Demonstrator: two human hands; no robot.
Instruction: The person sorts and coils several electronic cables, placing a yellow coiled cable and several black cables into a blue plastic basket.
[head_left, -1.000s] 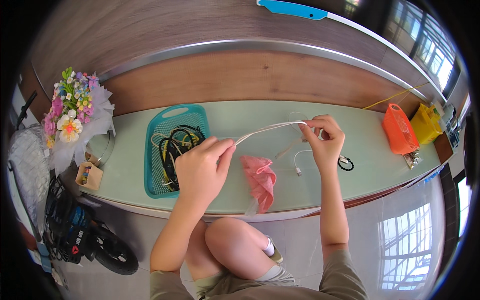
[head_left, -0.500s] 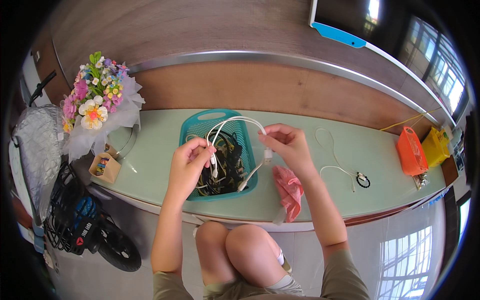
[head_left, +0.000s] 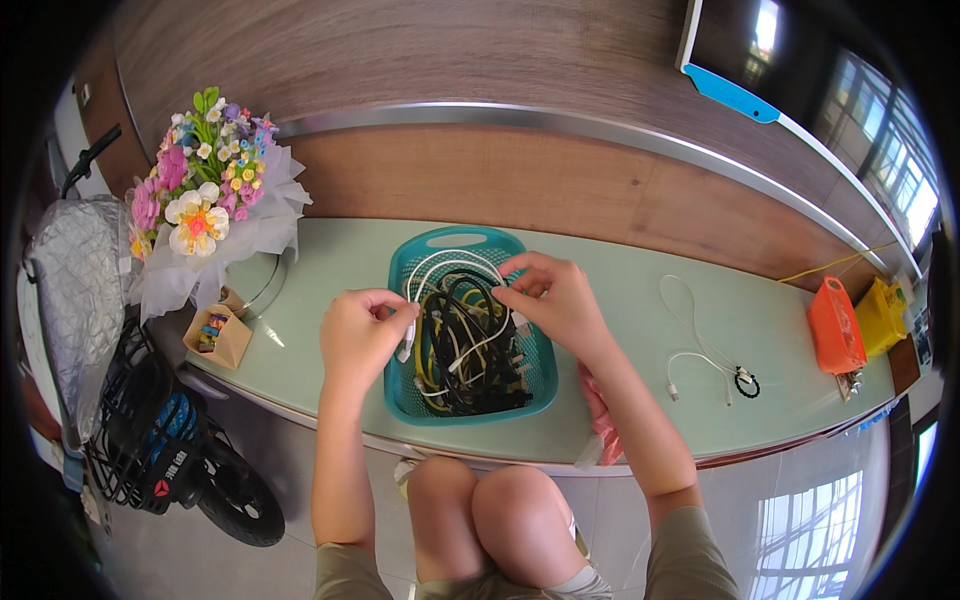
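Observation:
Both of my hands hold a white charging cable, bent into an arc above a teal basket. My left hand pinches it near a white plug end, at the basket's left rim. Thumb and fingers of my right hand grip the other side of the arc, over the basket's upper right. A white length of cable also hangs down over the tangle. Inside the basket lies a heap of black, yellow and white cables. A pink cloth sits right of the basket, partly behind my right forearm.
On the glass-topped counter to the right lie a thin white cable and a black beaded band. Orange and yellow containers stand at the far right. At left are a flower bouquet and a small box.
The view has shifted, so the counter's things appear farther right. My hands have moved left relative to the basket and slightly closer together, and the cable's arc is lower and smaller.

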